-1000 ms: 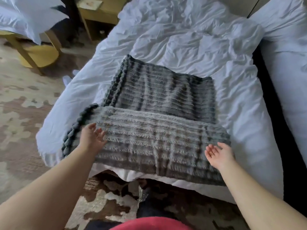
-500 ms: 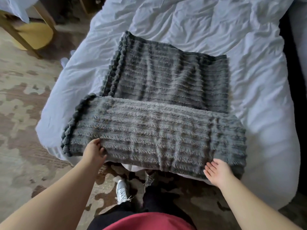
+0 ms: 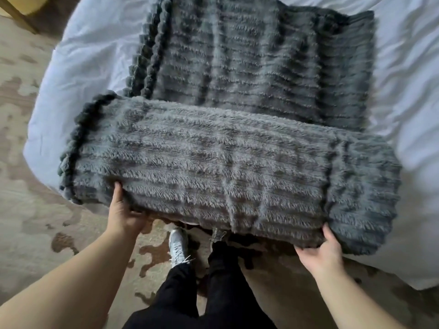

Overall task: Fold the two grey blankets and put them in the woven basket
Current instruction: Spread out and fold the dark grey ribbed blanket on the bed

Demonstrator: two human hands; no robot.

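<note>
A grey ribbed fluffy blanket (image 3: 237, 162), with a pom-pom trim along its left edge, lies on the white bed; its near part is folded into a thick band across the foot of the bed. The far part (image 3: 256, 62) lies flat behind it. My left hand (image 3: 124, 213) grips the band's near edge at the left, thumb on top and fingers underneath. My right hand (image 3: 320, 252) grips the near edge at the right in the same way. No woven basket is in view.
The white duvet (image 3: 90, 67) covers the bed on both sides of the blanket. Patterned beige and brown carpet (image 3: 35, 222) lies to the left and below. My legs in black trousers and a light shoe (image 3: 178, 248) stand at the bed's foot.
Both hands went from hovering open beside the folded band to taking hold of its near edge. The view has moved closer and tilted further down.
</note>
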